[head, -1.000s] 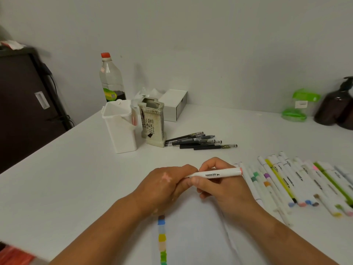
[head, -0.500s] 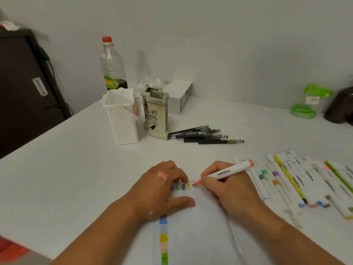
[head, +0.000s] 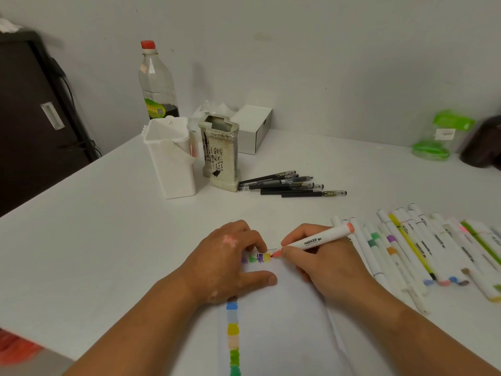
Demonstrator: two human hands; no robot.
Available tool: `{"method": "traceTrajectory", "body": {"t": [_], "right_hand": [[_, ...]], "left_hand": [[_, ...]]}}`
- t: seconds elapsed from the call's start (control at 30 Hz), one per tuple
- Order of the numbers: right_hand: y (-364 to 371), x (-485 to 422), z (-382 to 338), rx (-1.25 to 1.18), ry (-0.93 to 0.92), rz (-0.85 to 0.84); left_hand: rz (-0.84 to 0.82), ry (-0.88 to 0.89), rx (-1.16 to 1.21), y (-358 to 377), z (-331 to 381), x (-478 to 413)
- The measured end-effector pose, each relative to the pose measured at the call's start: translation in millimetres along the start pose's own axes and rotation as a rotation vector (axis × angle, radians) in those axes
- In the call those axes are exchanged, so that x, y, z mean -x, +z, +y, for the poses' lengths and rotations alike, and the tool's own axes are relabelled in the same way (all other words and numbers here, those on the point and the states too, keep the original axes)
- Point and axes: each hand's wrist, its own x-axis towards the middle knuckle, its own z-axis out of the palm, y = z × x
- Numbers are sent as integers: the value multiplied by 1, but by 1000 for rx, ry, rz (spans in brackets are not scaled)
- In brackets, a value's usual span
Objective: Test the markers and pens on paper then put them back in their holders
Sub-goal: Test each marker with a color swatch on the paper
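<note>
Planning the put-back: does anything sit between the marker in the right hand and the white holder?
Nothing visible does. Bare table lies between the marker in the right hand and the white holder. The left hand rests on the paper just nearer, the black pens just farther.

Single head-worn, wide-angle view, set above the near edge of the white table [head: 89,240]. It faces forward and down, close over the left hand [head: 227,264] and right hand [head: 325,264], reaching the back wall [head: 325,63].
</note>
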Motion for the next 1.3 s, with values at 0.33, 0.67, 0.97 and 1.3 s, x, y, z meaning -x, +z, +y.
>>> {"method": "traceTrajectory", "body": {"t": [0.33,0.67,0.97,1.3], "right_hand": [[-1,1,-1,8,12,7],[-1,0,0,12,20,20],[0,-1,3,64,20,33],[-1,2,0,17,-11,6]], "left_hand": [[-18,-17,-13,1,0,-1],[-17,-22,-14,1,-1,-1],[-10,-15,-7,1,-1,0],[-12,-12,-12,2,-2,-1]]}}
